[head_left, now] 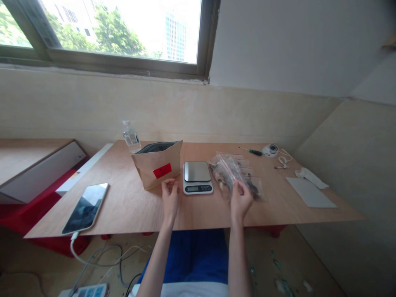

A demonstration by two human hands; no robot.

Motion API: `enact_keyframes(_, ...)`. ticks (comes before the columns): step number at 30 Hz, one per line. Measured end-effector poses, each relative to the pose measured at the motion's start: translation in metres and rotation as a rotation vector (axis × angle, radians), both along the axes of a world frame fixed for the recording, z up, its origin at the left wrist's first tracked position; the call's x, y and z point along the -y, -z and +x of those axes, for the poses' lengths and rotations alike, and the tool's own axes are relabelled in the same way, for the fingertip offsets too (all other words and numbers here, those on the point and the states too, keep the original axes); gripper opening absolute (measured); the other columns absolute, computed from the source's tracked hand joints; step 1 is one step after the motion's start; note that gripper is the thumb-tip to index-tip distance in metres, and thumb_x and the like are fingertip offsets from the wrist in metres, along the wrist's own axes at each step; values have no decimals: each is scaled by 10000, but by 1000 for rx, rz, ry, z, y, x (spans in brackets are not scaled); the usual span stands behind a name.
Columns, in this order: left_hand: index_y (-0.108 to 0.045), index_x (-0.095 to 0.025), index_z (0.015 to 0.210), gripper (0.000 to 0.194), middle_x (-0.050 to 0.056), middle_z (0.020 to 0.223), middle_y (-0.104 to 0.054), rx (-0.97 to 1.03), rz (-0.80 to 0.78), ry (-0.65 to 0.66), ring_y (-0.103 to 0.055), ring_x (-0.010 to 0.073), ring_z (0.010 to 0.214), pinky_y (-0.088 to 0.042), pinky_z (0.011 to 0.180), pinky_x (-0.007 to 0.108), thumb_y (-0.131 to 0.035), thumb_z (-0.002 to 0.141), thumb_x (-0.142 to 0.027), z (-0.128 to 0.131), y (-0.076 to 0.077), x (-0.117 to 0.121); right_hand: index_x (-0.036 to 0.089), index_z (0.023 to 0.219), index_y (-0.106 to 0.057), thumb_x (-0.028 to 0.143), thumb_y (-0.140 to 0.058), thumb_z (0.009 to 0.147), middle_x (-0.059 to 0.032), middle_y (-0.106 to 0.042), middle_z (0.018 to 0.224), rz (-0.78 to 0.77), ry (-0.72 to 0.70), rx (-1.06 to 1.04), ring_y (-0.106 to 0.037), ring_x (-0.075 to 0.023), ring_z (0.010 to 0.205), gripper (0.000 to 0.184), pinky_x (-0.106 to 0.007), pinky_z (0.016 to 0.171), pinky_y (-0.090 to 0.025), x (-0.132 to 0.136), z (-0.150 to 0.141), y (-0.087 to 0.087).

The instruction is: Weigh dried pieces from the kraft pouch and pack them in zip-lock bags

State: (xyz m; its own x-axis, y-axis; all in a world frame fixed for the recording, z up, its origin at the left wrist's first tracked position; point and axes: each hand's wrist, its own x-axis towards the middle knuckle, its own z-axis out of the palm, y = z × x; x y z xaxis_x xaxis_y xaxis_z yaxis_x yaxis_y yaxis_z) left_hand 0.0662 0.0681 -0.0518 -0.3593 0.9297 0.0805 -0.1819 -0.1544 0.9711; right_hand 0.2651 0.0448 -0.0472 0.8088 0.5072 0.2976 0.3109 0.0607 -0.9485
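Observation:
My right hand [241,200] pinches the red-striped top of a clear zip bag [229,168], which tilts toward the left above other zip bags [256,185] with dark contents. Light and dark pieces show inside the held bag. My left hand [170,196] is closed, fingers curled in, just in front of a brown paper pouch [154,161]; what it holds, if anything, is too small to make out. The pouch stands upright with its top open and a red label on its front. Between my hands sits a white kitchen scale [198,177] with a metal plate.
A water bottle [131,138] stands behind the pouch. On the left lies a phone [86,208] with a charging cable [74,245]. At the right are a green screwdriver [255,152], a white round camera [270,150], a white cable [283,160] and a white sheet [309,193].

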Motion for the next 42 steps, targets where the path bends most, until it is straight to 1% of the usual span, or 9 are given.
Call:
enact_keyframes(3,-474,-195,925,187,-6,808,-566,-16,19,245,-557,104,654,-452,676,252,-532,810,-330,10,-16,12,125,891,-683,381,-552,804,-132,-701,907,40,-189,72,-644,-234,838,300,-336,763,-490,10,-21,-34)
enact_keyframes(7,-472,-195,925,226,-2,818,-582,111,7,422,-572,107,641,-459,672,258,-516,824,-392,19,-27,24,182,869,-681,333,-533,849,-70,-691,894,19,-651,230,-634,-189,841,213,-286,747,-488,23,-55,-66)
enact_keyframes(11,-484,-188,851,305,7,816,-578,283,-43,357,-586,139,740,-461,695,265,-502,808,-490,19,-29,27,201,821,-680,261,-550,851,-38,-669,816,-31,-886,351,-618,-169,797,146,-270,728,-478,30,-77,-74)
enact_keyframes(15,-538,-174,881,317,29,862,-600,190,-116,261,-578,166,831,-446,733,264,-557,773,-470,7,-34,28,203,803,-663,210,-540,851,-20,-645,836,-91,-1056,372,-610,-150,810,132,-255,748,-473,29,-82,-71)
enact_keyframes(18,-549,-174,857,272,23,838,-596,86,-157,259,-574,171,812,-444,744,277,-589,747,-419,-3,-38,28,200,794,-651,228,-526,858,-16,-628,846,-146,-1076,384,-604,-147,821,143,-261,774,-465,27,-84,-66)
enact_keyframes(24,-481,-187,696,239,4,716,-552,-89,-164,305,-564,166,748,-460,727,291,-576,749,-400,-11,-31,21,201,826,-613,235,-544,834,-20,-610,857,-143,-947,368,-595,-155,801,77,-270,747,-475,18,-95,-49)
enact_keyframes(28,-481,-191,706,269,11,716,-562,-94,-161,293,-577,180,747,-478,724,313,-572,741,-442,-13,-26,18,206,866,-624,225,-559,814,-29,-617,870,-102,-928,353,-602,-161,794,85,-271,736,-485,13,-102,-41)
enact_keyframes(35,-493,-197,715,284,12,739,-592,-158,-114,408,-596,182,768,-489,712,288,-575,752,-467,-25,-38,23,182,777,-646,313,-545,839,-33,-665,790,-100,-926,278,-623,-156,715,177,-255,676,-490,9,-101,-39)
enact_keyframes(42,-553,-189,759,232,40,779,-621,-221,-122,393,-603,199,764,-486,702,298,-549,770,-420,-31,-26,20,172,793,-676,299,-539,838,-55,-705,799,-159,-944,275,-654,-179,733,192,-272,680,-507,10,-101,-33)
